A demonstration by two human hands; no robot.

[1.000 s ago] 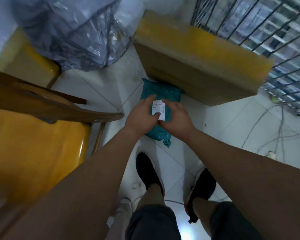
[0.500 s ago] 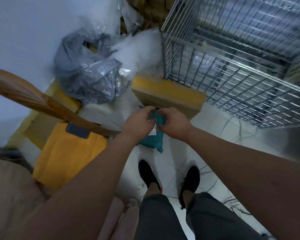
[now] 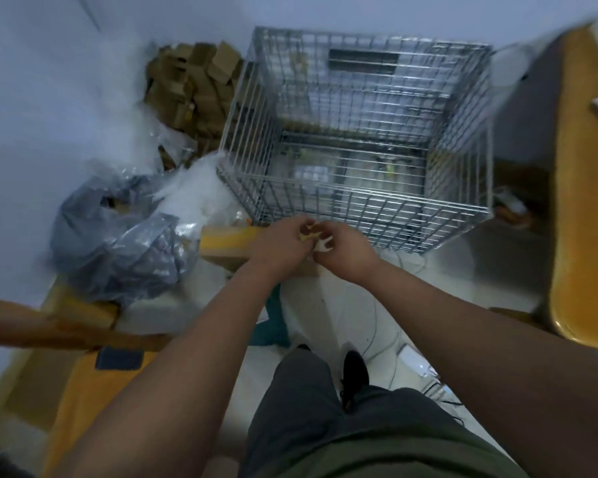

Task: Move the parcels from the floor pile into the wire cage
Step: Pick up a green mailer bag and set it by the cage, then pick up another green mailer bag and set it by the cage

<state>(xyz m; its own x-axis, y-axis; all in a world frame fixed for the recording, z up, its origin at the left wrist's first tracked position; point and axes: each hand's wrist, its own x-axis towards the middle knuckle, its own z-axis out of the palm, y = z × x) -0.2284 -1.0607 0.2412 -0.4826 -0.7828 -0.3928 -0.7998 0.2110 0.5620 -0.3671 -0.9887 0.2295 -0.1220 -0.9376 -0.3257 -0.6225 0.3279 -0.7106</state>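
Left hand (image 3: 280,243) and right hand (image 3: 346,257) meet mid-frame with fingers curled, each grip pinching a pale blurred bit between them, likely the top edge of the teal parcel (image 3: 273,322). Its soft, crumpled poly body shows at 7 o'clock under the left forearm, over the floor (image 3: 325,305); cannot tell if it hangs clear. Wire cage (image 3: 377,219) sits at 12 o'clock, top open, near rim just past the knuckles. Lift until the dangling tail clears that rim, carry forward, release over the middle.
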